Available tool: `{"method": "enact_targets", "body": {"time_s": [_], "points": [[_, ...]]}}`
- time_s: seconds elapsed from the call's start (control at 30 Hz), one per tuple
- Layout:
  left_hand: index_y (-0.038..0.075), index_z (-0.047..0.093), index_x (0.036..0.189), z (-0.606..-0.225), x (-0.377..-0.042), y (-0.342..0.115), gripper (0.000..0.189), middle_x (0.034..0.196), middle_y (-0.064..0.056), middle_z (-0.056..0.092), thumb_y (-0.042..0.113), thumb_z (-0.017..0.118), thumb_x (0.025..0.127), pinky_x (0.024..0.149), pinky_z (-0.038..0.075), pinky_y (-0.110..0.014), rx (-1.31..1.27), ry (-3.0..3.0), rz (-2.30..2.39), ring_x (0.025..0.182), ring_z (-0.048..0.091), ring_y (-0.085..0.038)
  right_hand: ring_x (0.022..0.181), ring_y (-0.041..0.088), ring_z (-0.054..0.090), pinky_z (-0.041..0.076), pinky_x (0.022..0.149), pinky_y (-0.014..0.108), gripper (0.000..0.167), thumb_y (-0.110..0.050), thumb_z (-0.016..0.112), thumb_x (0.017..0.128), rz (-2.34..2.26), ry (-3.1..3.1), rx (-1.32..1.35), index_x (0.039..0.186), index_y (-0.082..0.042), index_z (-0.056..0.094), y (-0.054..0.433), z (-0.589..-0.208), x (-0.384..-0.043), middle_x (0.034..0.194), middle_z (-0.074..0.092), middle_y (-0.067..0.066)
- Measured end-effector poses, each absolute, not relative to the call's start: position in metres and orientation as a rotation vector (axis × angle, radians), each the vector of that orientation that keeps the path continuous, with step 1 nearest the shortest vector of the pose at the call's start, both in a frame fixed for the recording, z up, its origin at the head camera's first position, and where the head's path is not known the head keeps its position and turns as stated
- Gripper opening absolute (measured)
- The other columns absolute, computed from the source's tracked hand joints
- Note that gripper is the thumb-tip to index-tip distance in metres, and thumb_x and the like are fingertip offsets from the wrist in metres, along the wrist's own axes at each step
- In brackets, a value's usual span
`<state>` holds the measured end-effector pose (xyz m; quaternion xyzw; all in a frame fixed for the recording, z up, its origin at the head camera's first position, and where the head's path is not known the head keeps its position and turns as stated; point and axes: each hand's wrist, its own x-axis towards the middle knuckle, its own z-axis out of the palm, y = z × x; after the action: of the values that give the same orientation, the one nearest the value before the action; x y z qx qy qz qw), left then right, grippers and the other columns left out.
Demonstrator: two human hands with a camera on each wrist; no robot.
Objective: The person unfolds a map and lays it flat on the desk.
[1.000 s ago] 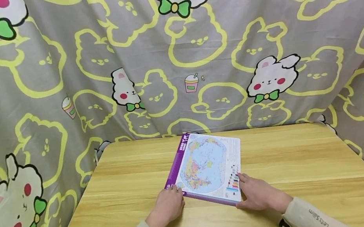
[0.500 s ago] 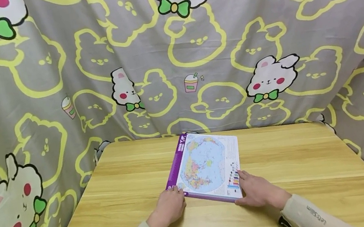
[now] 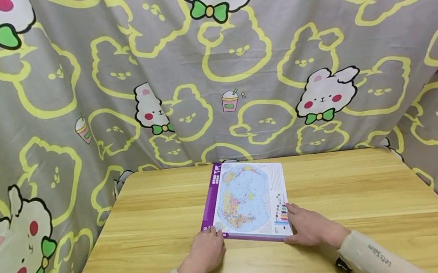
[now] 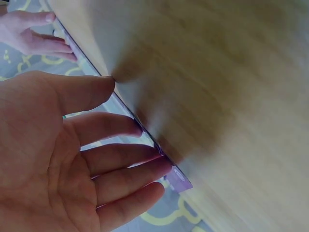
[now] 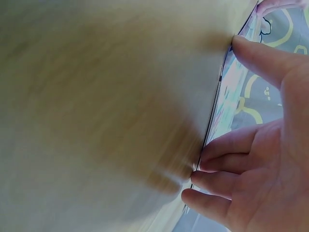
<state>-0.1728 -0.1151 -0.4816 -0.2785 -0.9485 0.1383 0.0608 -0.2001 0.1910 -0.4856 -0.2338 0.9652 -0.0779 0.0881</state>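
Observation:
A flat rectangular world map board (image 3: 244, 201), with a purple band down its left side and a purple near edge, lies on the wooden table. My left hand (image 3: 204, 253) touches its near left corner; in the left wrist view, that hand (image 4: 82, 154) has loosely extended fingers against the board's edge. At the near right corner, my right hand (image 3: 313, 227) has its thumb by the near edge and its fingers along the right side. In the right wrist view, the thumb and fingers of that hand (image 5: 270, 140) are spread apart, touching the edge. The board's underside is hidden.
The wooden table (image 3: 366, 199) extends around the board on all sides. Behind it and at both sides hangs a grey curtain (image 3: 182, 66) with yellow outlines and white cartoon animals, meeting the table's far edge.
The map board has turned slightly anticlockwise on the table: its far end has shifted left and its near right corner a little right. Both hands stay at its near corners.

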Motion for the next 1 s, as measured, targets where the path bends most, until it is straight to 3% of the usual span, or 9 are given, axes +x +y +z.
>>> {"method": "enact_targets", "body": {"time_s": [0.47, 1.0], "points": [[0.004, 0.065, 0.113, -0.4789, -0.1679, -0.1107, 0.044, 0.106, -0.015, 0.065, 0.040, 0.062, 0.087, 0.073, 0.053, -0.034, -0.841, -2.886, 0.435, 0.091, 0.063, -0.025, 0.130, 0.045, 0.035, 0.032, 0.106, 0.051, 0.078, -0.042, 0.067, 0.086, -0.254, 2.892, -0.736, 0.131, 0.016, 0.042, 0.1947, -0.4829, -0.1996, 0.140, 0.036, 0.032], [0.003, 0.064, 0.116, -0.4805, -0.1646, -0.1064, 0.046, 0.111, -0.016, 0.064, 0.040, 0.060, 0.089, 0.080, 0.053, -0.035, -0.840, -2.899, 0.465, 0.100, 0.063, -0.026, 0.124, 0.046, 0.042, 0.038, 0.100, 0.052, 0.067, -0.034, 0.068, 0.087, -0.265, 2.931, -0.837, 0.129, 0.014, 0.047, 0.1990, -0.4839, -0.2038, 0.136, 0.042, 0.032]]}}
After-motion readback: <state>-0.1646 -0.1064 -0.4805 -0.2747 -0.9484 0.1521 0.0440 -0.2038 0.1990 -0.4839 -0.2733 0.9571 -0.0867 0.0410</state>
